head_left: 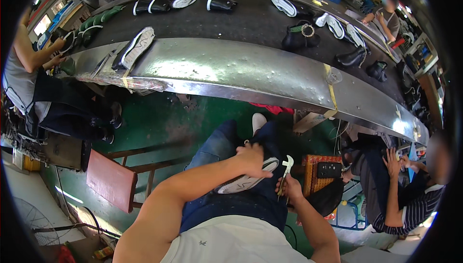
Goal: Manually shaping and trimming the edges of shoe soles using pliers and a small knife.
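Note:
Across my lap lies a shoe (242, 182), its pale, white-edged sole turned up. My left hand (251, 160) is closed over the shoe's far part, with the thumb stretched across the sole. The shoe's upper is mostly hidden beneath that hand and against my dark trousers. Just right of the shoe, my right hand (291, 187) is wrapped around a hammer (288, 164), its silvery head pointing up and away from me. A thin yellowish piece sticks out below the right fingers; I cannot make out what it is.
Ahead runs a dark conveyor belt (251, 26) with a metal edge (241, 70), carrying several shoes and black boots (301, 36). One shoe (136, 48) rests on the edge. A reddish stool (112, 180) stands left, a woven seat (318, 166) right. Co-workers sit on both sides.

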`<state>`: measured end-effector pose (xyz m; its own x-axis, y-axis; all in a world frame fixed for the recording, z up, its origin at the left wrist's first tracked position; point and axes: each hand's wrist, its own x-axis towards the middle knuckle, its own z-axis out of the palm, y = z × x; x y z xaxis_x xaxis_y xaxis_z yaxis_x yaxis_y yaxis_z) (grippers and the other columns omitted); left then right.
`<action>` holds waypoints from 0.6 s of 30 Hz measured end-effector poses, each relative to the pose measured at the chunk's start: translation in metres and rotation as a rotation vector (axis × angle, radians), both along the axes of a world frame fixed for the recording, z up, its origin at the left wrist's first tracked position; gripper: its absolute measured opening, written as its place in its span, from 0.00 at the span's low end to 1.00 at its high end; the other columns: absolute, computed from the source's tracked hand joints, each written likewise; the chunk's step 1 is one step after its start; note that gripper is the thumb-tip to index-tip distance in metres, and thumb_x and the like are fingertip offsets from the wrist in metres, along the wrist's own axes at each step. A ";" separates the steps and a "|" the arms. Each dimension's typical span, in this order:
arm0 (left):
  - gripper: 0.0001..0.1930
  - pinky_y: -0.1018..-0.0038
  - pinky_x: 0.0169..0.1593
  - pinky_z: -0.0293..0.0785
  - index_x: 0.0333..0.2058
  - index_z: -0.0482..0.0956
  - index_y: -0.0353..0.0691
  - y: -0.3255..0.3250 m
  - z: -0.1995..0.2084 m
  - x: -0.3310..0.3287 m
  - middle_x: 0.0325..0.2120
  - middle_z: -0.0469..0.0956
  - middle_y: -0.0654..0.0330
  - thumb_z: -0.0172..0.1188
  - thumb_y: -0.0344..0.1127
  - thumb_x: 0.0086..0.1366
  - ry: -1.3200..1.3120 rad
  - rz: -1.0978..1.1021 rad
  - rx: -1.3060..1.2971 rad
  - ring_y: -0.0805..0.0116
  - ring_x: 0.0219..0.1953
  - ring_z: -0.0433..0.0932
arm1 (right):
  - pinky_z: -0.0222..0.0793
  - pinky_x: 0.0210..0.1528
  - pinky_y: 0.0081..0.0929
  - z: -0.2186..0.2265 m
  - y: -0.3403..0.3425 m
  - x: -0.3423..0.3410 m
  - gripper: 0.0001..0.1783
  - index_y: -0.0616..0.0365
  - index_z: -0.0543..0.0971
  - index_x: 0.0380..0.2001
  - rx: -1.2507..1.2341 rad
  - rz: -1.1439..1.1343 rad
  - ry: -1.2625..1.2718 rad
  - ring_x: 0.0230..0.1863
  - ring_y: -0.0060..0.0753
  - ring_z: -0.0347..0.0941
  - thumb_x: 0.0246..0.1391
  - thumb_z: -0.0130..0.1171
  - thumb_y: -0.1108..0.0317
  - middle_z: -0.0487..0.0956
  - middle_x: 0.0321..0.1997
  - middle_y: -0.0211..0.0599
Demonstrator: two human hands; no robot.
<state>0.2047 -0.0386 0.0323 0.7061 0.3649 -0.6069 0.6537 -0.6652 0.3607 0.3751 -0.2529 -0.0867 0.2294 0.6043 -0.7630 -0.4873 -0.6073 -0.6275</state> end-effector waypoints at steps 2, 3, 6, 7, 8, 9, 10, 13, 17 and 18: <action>0.54 0.36 0.63 0.64 0.66 0.61 0.30 -0.008 -0.031 0.022 0.67 0.59 0.39 0.66 0.69 0.54 -0.056 0.045 0.042 0.33 0.69 0.58 | 0.72 0.27 0.27 0.002 -0.005 0.002 0.22 0.61 0.75 0.44 -0.013 0.012 -0.063 0.27 0.33 0.80 0.73 0.46 0.50 0.81 0.32 0.38; 0.51 0.32 0.61 0.64 0.66 0.64 0.35 -0.007 -0.045 0.028 0.65 0.63 0.43 0.67 0.68 0.54 -0.111 0.078 0.080 0.32 0.67 0.62 | 0.72 0.27 0.27 0.004 -0.005 0.006 0.22 0.61 0.75 0.44 -0.009 0.016 -0.063 0.27 0.33 0.80 0.73 0.46 0.50 0.81 0.32 0.38; 0.49 0.38 0.64 0.65 0.67 0.65 0.42 0.012 -0.060 0.023 0.66 0.65 0.45 0.68 0.65 0.53 -0.248 0.200 -0.130 0.35 0.67 0.63 | 0.73 0.29 0.27 0.012 -0.010 0.009 0.14 0.60 0.74 0.44 -0.019 0.066 -0.099 0.27 0.31 0.79 0.68 0.56 0.58 0.81 0.32 0.36; 0.47 0.49 0.66 0.66 0.67 0.65 0.42 0.031 -0.100 0.011 0.66 0.66 0.46 0.70 0.62 0.54 -0.415 0.209 -0.258 0.45 0.67 0.65 | 0.73 0.32 0.27 0.020 -0.001 0.009 0.14 0.61 0.74 0.46 0.010 0.160 -0.104 0.30 0.30 0.79 0.66 0.58 0.62 0.80 0.33 0.35; 0.42 0.60 0.62 0.72 0.66 0.67 0.43 0.042 -0.110 0.004 0.62 0.71 0.49 0.71 0.56 0.58 -0.473 0.334 -0.520 0.57 0.62 0.73 | 0.73 0.35 0.26 0.025 0.002 0.012 0.15 0.62 0.74 0.48 0.029 0.234 -0.110 0.32 0.29 0.79 0.64 0.61 0.65 0.80 0.34 0.34; 0.39 0.61 0.59 0.74 0.65 0.68 0.41 0.048 -0.103 -0.003 0.57 0.75 0.52 0.70 0.50 0.59 -0.510 0.486 -0.803 0.58 0.58 0.76 | 0.73 0.35 0.26 0.029 0.000 0.013 0.15 0.62 0.74 0.48 0.019 0.220 -0.110 0.32 0.29 0.79 0.64 0.61 0.65 0.80 0.34 0.34; 0.36 0.63 0.57 0.76 0.64 0.69 0.39 0.051 -0.090 -0.015 0.52 0.79 0.55 0.70 0.45 0.60 -0.538 0.642 -1.084 0.60 0.54 0.79 | 0.73 0.38 0.25 0.034 0.000 0.008 0.17 0.63 0.74 0.52 0.145 0.160 -0.060 0.35 0.27 0.78 0.64 0.61 0.66 0.80 0.36 0.33; 0.33 0.64 0.56 0.77 0.64 0.68 0.39 0.056 -0.088 -0.067 0.51 0.79 0.56 0.69 0.40 0.63 -0.724 0.832 -1.350 0.64 0.52 0.80 | 0.72 0.44 0.24 0.065 0.013 -0.007 0.22 0.64 0.72 0.57 0.276 0.153 -0.011 0.39 0.24 0.77 0.64 0.61 0.67 0.79 0.39 0.31; 0.42 0.64 0.61 0.72 0.70 0.59 0.40 0.061 -0.047 -0.135 0.55 0.77 0.54 0.69 0.38 0.61 -1.178 0.873 -1.238 0.61 0.55 0.78 | 0.72 0.44 0.24 0.104 0.036 -0.028 0.21 0.64 0.72 0.58 0.255 0.453 -0.214 0.38 0.23 0.77 0.65 0.58 0.66 0.80 0.39 0.32; 0.45 0.64 0.64 0.69 0.73 0.55 0.40 0.059 -0.036 -0.153 0.60 0.73 0.53 0.70 0.37 0.61 -1.266 0.877 -1.199 0.60 0.58 0.76 | 0.72 0.44 0.24 0.103 0.038 -0.031 0.21 0.64 0.72 0.58 0.247 0.462 -0.207 0.38 0.23 0.77 0.65 0.58 0.66 0.80 0.39 0.32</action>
<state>0.0522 0.0204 -0.0033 0.7457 0.6517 -0.1385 -0.3443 0.5549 0.7573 0.3445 -0.2145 0.0166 0.0284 0.8324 -0.5534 -0.0568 -0.5514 -0.8323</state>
